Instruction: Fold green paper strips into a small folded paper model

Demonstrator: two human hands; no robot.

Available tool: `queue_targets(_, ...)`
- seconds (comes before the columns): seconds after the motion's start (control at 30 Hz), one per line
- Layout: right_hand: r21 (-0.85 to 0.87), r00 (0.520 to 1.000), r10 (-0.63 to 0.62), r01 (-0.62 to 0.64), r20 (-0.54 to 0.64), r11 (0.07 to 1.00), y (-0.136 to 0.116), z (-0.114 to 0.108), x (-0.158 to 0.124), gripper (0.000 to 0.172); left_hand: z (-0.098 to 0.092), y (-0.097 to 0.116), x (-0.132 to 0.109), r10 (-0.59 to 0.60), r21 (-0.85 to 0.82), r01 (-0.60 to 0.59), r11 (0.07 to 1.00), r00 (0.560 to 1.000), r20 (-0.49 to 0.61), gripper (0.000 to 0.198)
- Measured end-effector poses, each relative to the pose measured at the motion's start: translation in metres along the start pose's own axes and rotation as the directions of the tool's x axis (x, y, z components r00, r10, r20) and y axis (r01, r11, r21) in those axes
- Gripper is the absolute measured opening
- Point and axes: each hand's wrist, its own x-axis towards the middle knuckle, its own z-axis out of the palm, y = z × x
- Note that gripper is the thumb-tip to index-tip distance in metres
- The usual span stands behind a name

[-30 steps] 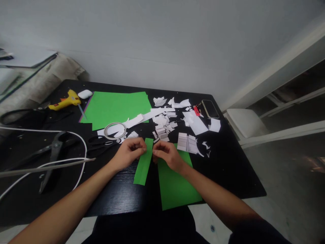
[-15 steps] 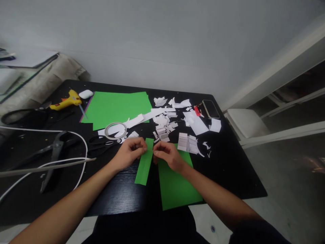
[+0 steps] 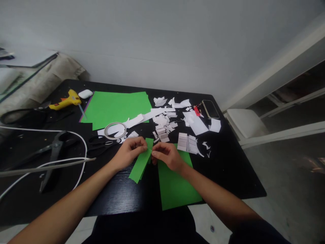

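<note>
Apparently, in the head view, you're parting or aligning layers of the green strip (image 3: 139,168): your left grip (image 3: 130,152) pinches its left edge, your right grip (image 3: 168,156) its right, beside a green sheet (image 3: 177,188). The next move likely calls for light, even pressure.

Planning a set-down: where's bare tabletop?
Black tabletop looks bare at right, between its edge, white paper scraps and right forearm; also nearer than held green paper strip, between left forearm and near rectangular green paper sheet. Crowded: left, grey-bladed shears, white cable; centre, scraps.
</note>
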Motion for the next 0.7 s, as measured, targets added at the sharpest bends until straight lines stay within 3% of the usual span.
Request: queue_targets(0.7,-0.116,0.999,-0.031,0.026,-0.038,0.993,-0.0002,0.0032,-0.0017,0.027,0.0038,0.002,0.0013,-0.082,-0.01,0.082,0.997,0.997,-0.008,0.034)
